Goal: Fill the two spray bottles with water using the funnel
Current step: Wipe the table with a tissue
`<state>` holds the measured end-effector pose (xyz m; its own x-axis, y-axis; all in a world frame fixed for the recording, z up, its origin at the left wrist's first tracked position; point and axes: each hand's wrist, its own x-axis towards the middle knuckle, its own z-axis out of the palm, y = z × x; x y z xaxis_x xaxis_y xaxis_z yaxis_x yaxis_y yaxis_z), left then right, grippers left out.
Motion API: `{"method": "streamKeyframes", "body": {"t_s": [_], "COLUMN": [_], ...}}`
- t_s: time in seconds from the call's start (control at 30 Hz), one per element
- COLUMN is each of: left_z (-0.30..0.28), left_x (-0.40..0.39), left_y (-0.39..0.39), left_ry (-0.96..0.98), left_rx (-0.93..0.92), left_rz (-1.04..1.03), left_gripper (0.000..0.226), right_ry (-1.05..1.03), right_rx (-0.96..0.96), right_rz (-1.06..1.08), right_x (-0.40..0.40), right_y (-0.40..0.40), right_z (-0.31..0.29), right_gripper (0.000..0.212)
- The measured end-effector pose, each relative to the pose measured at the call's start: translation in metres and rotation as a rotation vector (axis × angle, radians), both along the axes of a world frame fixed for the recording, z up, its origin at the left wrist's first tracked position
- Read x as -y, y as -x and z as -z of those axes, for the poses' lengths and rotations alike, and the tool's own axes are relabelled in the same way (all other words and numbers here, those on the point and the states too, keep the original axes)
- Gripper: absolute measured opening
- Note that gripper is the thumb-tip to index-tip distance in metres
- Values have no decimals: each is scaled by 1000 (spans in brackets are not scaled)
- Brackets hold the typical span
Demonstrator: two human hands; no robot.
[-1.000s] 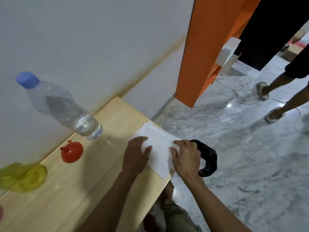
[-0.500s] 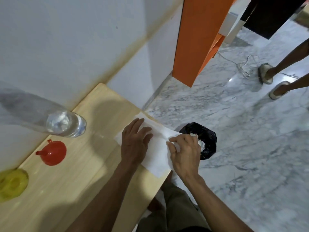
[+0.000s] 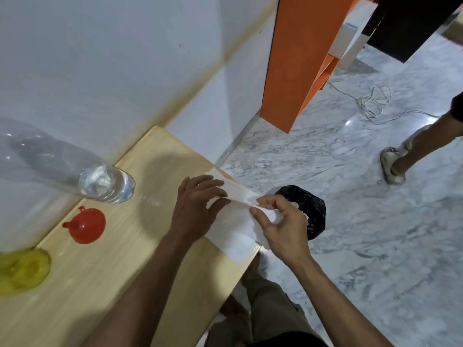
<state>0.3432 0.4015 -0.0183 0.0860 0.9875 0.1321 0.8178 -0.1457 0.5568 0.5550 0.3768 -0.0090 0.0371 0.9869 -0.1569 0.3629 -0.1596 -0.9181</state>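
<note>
Water is held in the clear plastic bottle (image 3: 105,184) (ribbed base); white tissue (image 3: 233,221) is pinched by the right hand (image 3: 280,226), and pressed flat by the left hand's (image 3: 198,206) straight fingers.

funnel (image 3: 86,225) on table (image 3: 105,284); water bottle (image 3: 75,171) behind funnel; tissue (image 3: 233,236) at table's right corner

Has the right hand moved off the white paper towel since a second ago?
Yes. The right hand has lifted from lying on the white paper towel and now pinches its raised edge, near the table's floor-side edge.
</note>
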Motion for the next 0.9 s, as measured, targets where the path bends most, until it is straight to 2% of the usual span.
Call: {"method": "streamKeyframes", "body": {"t_s": [0.1, 0.17, 0.3, 0.47, 0.57, 0.7, 0.9], "left_z": [-26, -39, -49, -51, -52, -50, -30], "left_x": [0, -1, 3, 27, 50, 79, 116], "left_y": [10, 17, 32, 55, 74, 103, 147], "left_ry": [190, 251, 225, 256, 231, 176, 224], "left_rx": [155, 265, 402, 600, 593, 465, 338], "left_rz": [-44, -75, -265, -487, -561, -627, -509], "left_gripper": [9, 6, 8, 32, 33, 24, 21], "right_ry": [66, 78, 94, 56, 47, -6, -95], "right_rx": [-165, -219, -262, -230, -151, -83, -25], "right_rz": [21, 24, 56, 40, -40, -104, -109], "right_x": [-9, -16, -29, -31, -17, 12, 56], "right_y": [-1, 2, 19, 56, 81, 115, 165], "right_z": [-14, -20, -26, -19, -15, -4, 19], "right_gripper": [14, 13, 14, 12, 13, 14, 12]}}
